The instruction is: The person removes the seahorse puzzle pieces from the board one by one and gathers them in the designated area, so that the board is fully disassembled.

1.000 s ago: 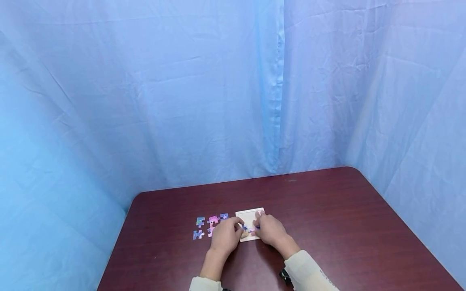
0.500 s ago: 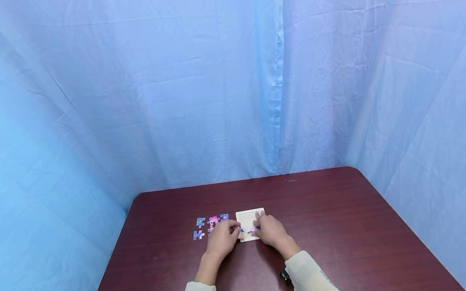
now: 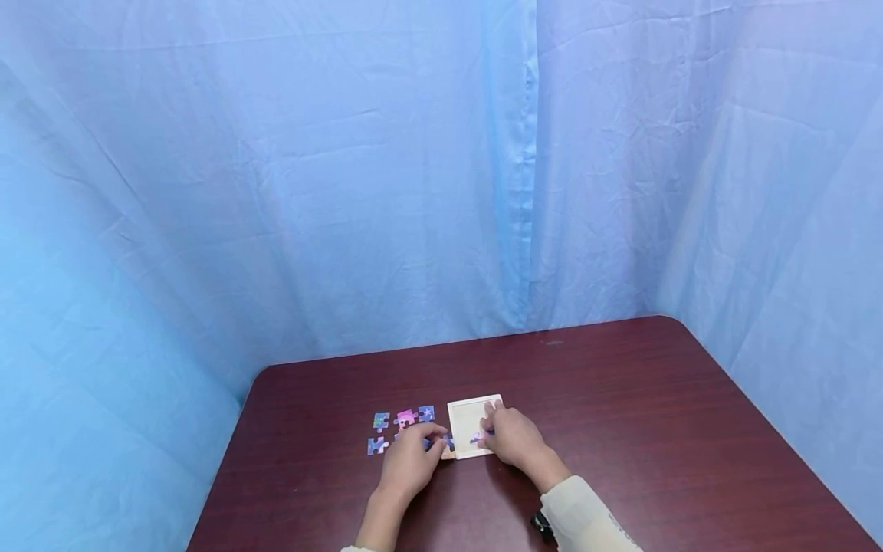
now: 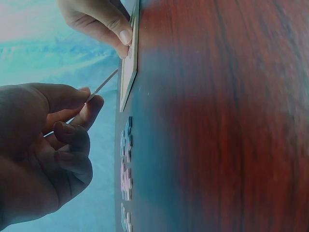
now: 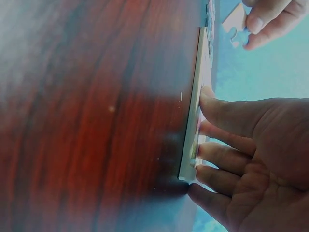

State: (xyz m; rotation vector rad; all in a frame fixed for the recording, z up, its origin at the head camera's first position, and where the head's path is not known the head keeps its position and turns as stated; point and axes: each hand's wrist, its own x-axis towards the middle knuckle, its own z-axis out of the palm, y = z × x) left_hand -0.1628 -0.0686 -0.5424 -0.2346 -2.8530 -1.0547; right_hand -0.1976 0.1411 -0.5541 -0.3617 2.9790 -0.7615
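My left hand (image 3: 405, 464) pinches a jigsaw puzzle piece (image 5: 235, 20) between thumb and fingertips, just left of a shallow square puzzle tray (image 3: 467, 418). Seen edge-on in the left wrist view, the held piece is tilted, its far end close to the tray. My right hand (image 3: 517, 438) rests on the tray's right side, fingertips and thumb pressing down on pieces there. A purple and pink puzzle piece (image 3: 476, 438) shows beside the right thumb; the other pieces under this hand are mostly hidden. Bare pale tray bottom shows left of it.
Several loose puzzle pieces lie left of the tray, among them a pink piece (image 3: 405, 418), a star piece (image 3: 426, 413) and a blue piece (image 3: 375, 446). The left hand partly covers others. The dark red table (image 3: 621, 429) is backed by blue curtains (image 3: 386, 192).
My left hand has drawn back leftward, carrying the puzzle piece from inside the tray to just beyond its left edge. The right hand has stayed in place on the tray.
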